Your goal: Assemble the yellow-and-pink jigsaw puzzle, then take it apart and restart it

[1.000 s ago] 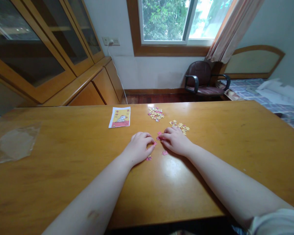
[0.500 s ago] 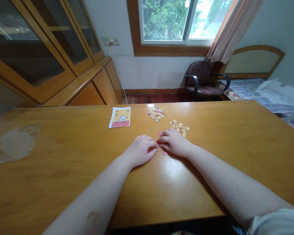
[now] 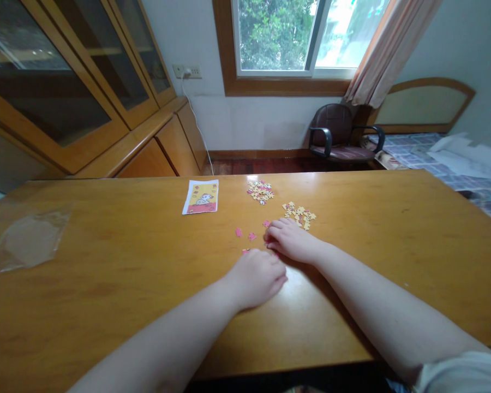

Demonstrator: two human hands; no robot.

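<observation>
My left hand (image 3: 257,277) lies palm down on the wooden table (image 3: 106,256), fingers curled loosely, just below a few loose pink puzzle pieces (image 3: 245,235). My right hand (image 3: 291,241) rests beside it, fingers bent and pinched over small pink pieces at its fingertips. A cluster of yellow pieces (image 3: 299,213) sits just beyond my right hand. A mixed pile of pieces (image 3: 260,191) lies farther back. A picture card (image 3: 201,197) with a yellow and red drawing lies to the left of the pile.
A clear plastic bag (image 3: 27,239) lies at the table's left end. Wooden cabinets with glass doors (image 3: 65,82) line the left wall. A dark armchair (image 3: 337,134) stands under the window. A bed (image 3: 454,158) is at the right.
My left hand has pulled back toward me and to the right, uncovering pink pieces that it had lain over. My right hand has stayed nearly in place.
</observation>
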